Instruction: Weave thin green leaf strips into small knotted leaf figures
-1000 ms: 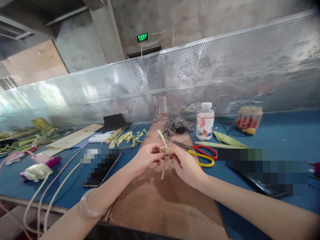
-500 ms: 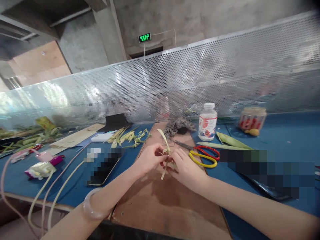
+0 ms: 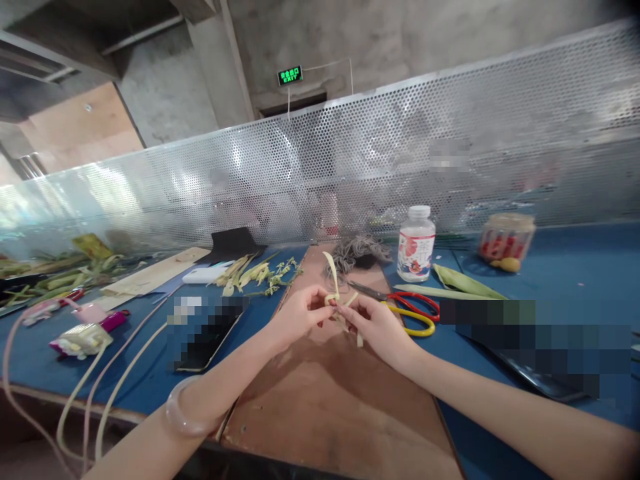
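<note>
Above the brown board [image 3: 340, 407], both hands meet around a pale, narrow leaf strip [image 3: 332, 273] that is bent into a small loop. My left hand [image 3: 303, 313] pinches the loop between thumb and fingers. With thumb and fingertips pressed together, my right hand [image 3: 373, 320] grips the same strip from the other side. One pointed end stands up above the fingers, while other ends stick out around the right fingertips. The exact crossing of the strip is hidden by the fingers. Scissors [image 3: 410, 320] with a red and a yellow handle lie just beyond my right hand.
A bundle of grey string [image 3: 357, 257] lies at the board's far end. A labelled bottle [image 3: 417, 243] and a jar [image 3: 507, 240] stand at the right. Leaf pieces [image 3: 255, 273] and a dark phone [image 3: 213, 337] are on the left. A perforated metal screen [image 3: 300, 173] runs behind.
The strip has turned in my fingers: a loop now shows by my left fingertips, and an end pokes out above my right hand. The lower end has shifted right.
</note>
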A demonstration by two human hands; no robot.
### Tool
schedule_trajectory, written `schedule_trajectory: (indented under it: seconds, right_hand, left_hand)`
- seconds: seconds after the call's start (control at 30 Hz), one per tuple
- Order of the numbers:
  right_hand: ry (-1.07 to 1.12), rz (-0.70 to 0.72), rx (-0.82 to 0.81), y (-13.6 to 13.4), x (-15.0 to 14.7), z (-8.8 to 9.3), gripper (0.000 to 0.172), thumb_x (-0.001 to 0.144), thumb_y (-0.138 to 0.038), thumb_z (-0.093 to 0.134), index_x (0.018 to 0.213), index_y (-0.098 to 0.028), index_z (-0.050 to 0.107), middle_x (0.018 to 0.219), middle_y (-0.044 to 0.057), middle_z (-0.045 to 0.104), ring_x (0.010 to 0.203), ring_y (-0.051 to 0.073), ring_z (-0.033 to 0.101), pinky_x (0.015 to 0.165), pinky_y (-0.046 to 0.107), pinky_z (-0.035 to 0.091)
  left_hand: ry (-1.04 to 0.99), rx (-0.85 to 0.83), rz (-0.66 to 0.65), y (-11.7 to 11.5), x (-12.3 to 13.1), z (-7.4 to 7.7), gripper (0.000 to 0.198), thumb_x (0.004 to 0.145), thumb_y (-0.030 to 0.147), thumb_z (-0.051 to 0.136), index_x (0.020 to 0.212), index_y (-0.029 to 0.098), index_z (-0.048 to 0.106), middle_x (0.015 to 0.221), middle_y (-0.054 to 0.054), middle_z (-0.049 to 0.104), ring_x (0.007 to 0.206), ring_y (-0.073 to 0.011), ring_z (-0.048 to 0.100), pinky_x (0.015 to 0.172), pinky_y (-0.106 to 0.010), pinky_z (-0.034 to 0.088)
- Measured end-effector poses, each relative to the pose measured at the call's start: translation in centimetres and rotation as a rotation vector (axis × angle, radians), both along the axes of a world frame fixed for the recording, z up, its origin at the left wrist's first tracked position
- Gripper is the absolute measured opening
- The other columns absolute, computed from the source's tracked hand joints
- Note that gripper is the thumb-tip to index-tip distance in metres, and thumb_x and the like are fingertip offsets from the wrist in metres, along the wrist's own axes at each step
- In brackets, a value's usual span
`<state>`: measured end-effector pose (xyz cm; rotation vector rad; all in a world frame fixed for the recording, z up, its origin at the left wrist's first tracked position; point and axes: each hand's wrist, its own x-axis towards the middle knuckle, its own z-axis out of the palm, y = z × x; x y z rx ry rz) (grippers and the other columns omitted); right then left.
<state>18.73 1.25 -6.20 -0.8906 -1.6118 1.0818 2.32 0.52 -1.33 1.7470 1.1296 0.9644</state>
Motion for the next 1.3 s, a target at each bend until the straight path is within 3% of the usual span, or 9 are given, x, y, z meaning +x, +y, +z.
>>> schedule_trajectory:
  seconds: [0.3,0.6,0.9,1.03,1.2,1.3]
  right_hand:
    - [0.239,0.121,-0.245,-0.8,-0.3,0.3,0.04,0.075,-0.053,0.06,0.066,-0.016,0.047,0.058,-0.003,0.052,0.047,0.006,0.044,0.045,0.019,0.032]
    - [0.343,0.214,-0.291,-0.4,-0.4,0.0,0.04,0.073,-0.052,0.064,0.068,-0.013,0.054,0.063,0.0,0.056,0.049,0.006,0.046,0.049,0.021,0.034]
    - [0.586,0.356,-0.481,-0.5,0.2,0.6,0.024,0.072,-0.023,0.055,0.088,-0.011,0.068,0.081,0.01,0.068,0.063,0.011,0.055,0.058,0.023,0.042]
    - [0.598,0.338,-0.406,-0.6,0.2,0.6,0.024,0.066,-0.014,0.057,0.088,-0.013,0.067,0.089,0.008,0.068,0.066,0.011,0.057,0.066,0.026,0.046]
    - [0.169,0.147,-0.139,-0.6,-0.4,-0.1,0.026,0.08,-0.038,0.056,0.085,-0.014,0.068,0.077,0.005,0.066,0.053,0.01,0.051,0.056,0.026,0.045]
    - [0.032,0.066,0.102,-0.5,-0.6,-0.4,0.029,0.084,-0.04,0.052,0.08,-0.018,0.069,0.081,0.005,0.063,0.066,0.013,0.056,0.063,0.027,0.047]
  left_hand:
    - [-0.043,-0.035,-0.049,-0.1,0.0,0.3,0.018,0.071,0.022,0.066,0.086,0.014,0.058,0.085,-0.003,0.062,0.083,-0.0149,0.057,0.081,-0.029,0.043]
    - [-0.148,-0.053,-0.037,0.1,0.1,0.1,0.023,0.067,0.021,0.072,0.079,0.014,0.054,0.082,-0.002,0.062,0.079,-0.014,0.059,0.08,-0.03,0.044]
    - [-0.244,-0.05,0.096,0.9,-0.2,-0.6,0.022,0.066,0.022,0.072,0.075,0.015,0.052,0.08,-0.001,0.059,0.076,-0.0126,0.058,0.077,-0.03,0.044]
    - [-0.342,-0.086,0.116,1.3,-0.4,-0.6,0.023,0.065,0.018,0.071,0.072,0.014,0.05,0.081,-0.001,0.059,0.078,-0.0126,0.058,0.079,-0.031,0.046]
    - [-0.307,-0.056,0.128,1.3,-0.6,-0.6,0.02,0.068,0.018,0.069,0.076,0.014,0.051,0.082,-0.002,0.06,0.077,-0.0131,0.06,0.079,-0.031,0.047]
    - [-0.263,-0.016,0.153,1.2,-0.6,-0.8,0.019,0.069,0.02,0.068,0.079,0.014,0.053,0.081,-0.002,0.061,0.076,-0.0132,0.06,0.079,-0.031,0.047]
